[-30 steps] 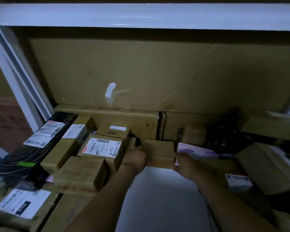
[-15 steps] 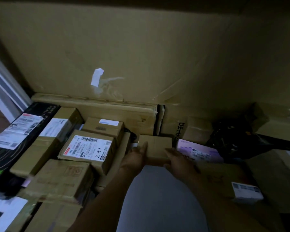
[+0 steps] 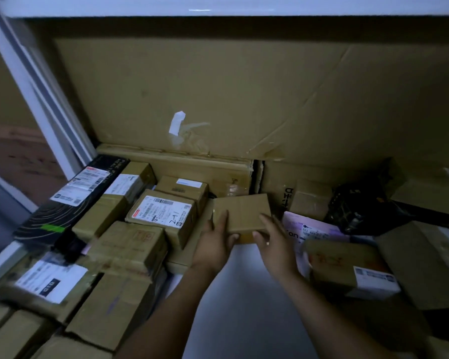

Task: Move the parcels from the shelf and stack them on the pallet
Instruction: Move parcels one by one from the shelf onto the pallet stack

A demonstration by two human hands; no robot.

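Observation:
A small plain brown parcel (image 3: 243, 212) is held between both hands inside the shelf, its near edge tipped up a little. My left hand (image 3: 214, 243) holds its left side, fingers along the edge and thumb underneath. My right hand (image 3: 275, 242) grips its right near corner with the thumb under the front. Around it lie more parcels: a labelled box marked "2-1" (image 3: 163, 215) to the left and a pale pink parcel (image 3: 311, 229) to the right.
A long black box (image 3: 70, 200) lies at the far left beside the white shelf post (image 3: 36, 97). Large flat cardboard (image 3: 231, 94) lines the back. A black wrapped bundle (image 3: 358, 211) sits at the right. The bare shelf floor (image 3: 241, 294) shows between my forearms.
The parcel has lifted and come slightly toward me, and both hands have shifted to its near corners. The view has tilted back up, so the shelf board overhead shows again.

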